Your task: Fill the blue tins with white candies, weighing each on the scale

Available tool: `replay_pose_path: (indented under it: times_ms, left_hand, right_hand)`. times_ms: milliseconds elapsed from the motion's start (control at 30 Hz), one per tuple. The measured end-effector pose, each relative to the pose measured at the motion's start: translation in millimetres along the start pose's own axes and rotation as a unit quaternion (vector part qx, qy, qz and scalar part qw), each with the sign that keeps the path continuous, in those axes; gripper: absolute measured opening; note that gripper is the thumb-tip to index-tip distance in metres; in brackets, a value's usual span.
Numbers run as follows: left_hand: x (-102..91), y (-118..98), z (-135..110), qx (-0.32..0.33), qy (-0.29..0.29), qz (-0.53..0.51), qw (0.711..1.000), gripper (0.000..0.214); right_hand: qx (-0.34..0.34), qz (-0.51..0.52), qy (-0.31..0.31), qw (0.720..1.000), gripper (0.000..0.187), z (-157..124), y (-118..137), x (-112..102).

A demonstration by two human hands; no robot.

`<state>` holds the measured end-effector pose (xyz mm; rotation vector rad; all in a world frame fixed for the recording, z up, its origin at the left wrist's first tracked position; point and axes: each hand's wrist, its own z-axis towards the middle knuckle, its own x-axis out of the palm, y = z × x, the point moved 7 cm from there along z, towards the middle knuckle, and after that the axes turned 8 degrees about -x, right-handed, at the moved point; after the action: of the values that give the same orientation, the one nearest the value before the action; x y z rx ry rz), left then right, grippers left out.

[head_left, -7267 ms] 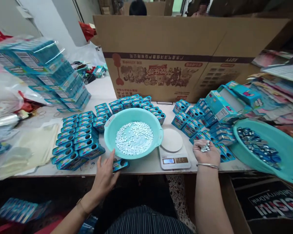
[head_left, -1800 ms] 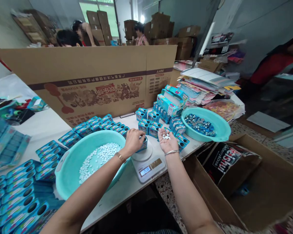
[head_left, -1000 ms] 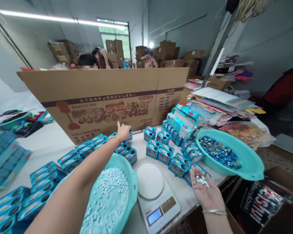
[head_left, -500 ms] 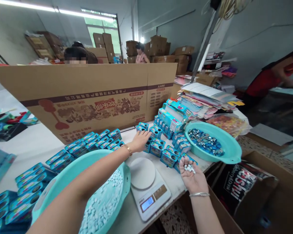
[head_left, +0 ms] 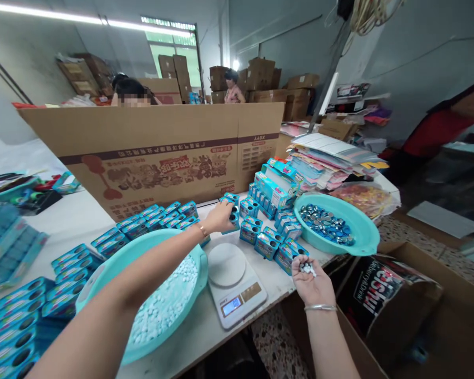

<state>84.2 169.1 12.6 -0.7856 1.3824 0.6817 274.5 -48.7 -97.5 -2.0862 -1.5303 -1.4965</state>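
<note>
My left hand [head_left: 218,217] reaches past the scale, fingers closed around a small blue box [head_left: 233,223] with round holes in its top; part of the box is hidden behind the fingers. Palm up and cupped, my right hand [head_left: 316,284] holds a little heap of small white candies [head_left: 307,269] beside the table's front edge. Between the hands lies a white kitchen scale [head_left: 226,265], its plate bare and its display lit. Under my left forearm stands a turquoise basin [head_left: 199,284] with many white candies [head_left: 174,295] inside.
Rows of blue boxes [head_left: 256,231] stand beyond the scale, with more boxes [head_left: 19,321] at left. A second turquoise basin [head_left: 365,231] holds shiny round lids. A cardboard panel [head_left: 161,126] blocks the far side. An open carton [head_left: 454,310] sits at lower right. Other people are behind.
My left hand's stretched fingers have curled down and closed around a small blue box. My right hand still cups the candies. The camera view has shifted slightly.
</note>
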Motion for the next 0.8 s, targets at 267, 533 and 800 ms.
replay_pose_path:
  times_ms: [267,533,800]
  left_hand:
    - [6.8,-25,-78,-0.027,0.077,0.005,0.997,0.057]
    - [38.7,-27,-119,-0.069,0.049,-0.061,0.995,0.080]
    - [38.1,-29,-138,-0.024,-0.029,-0.123,0.992,0.051]
  right_hand:
    - [0.037,0.004,0.002,0.999,0.031,-17,-14,13]
    - [0.052,0.005,0.000,0.999,0.036,-28,-20,11]
    - [0.066,-0.022,0.065,0.995,0.030,-18,-38,14]
